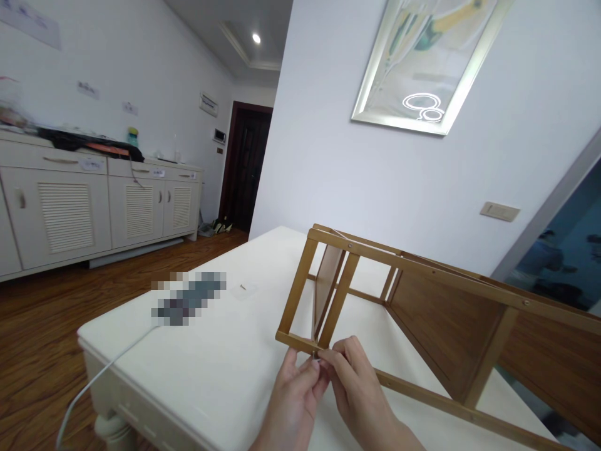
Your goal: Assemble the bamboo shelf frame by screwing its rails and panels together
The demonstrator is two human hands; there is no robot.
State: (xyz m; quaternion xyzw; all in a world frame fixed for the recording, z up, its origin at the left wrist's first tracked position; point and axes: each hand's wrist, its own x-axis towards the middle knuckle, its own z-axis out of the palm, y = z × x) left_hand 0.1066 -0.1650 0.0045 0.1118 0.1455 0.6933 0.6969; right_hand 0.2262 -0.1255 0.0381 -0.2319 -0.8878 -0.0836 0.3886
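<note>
A brown wooden shelf frame (338,300) lies on its side on the white table (197,369), with slatted ends and solid panels. At the lower rail of its near end, my left hand (295,391) is closed, fingertips pinched around a small shiny metal piece (314,355) that looks like a screw. My right hand (357,385) meets it there with bent, pinched fingers touching the same spot on the rail. What sits between the right fingertips is hidden.
A loose screw (243,287) lies on a clear plastic bag (246,293) on the table. Left of it is a blurred-out object (188,299) with a white cable (101,379) running off the edge. White cabinets (70,213) line the left wall; a framed picture (359,113) hangs ahead.
</note>
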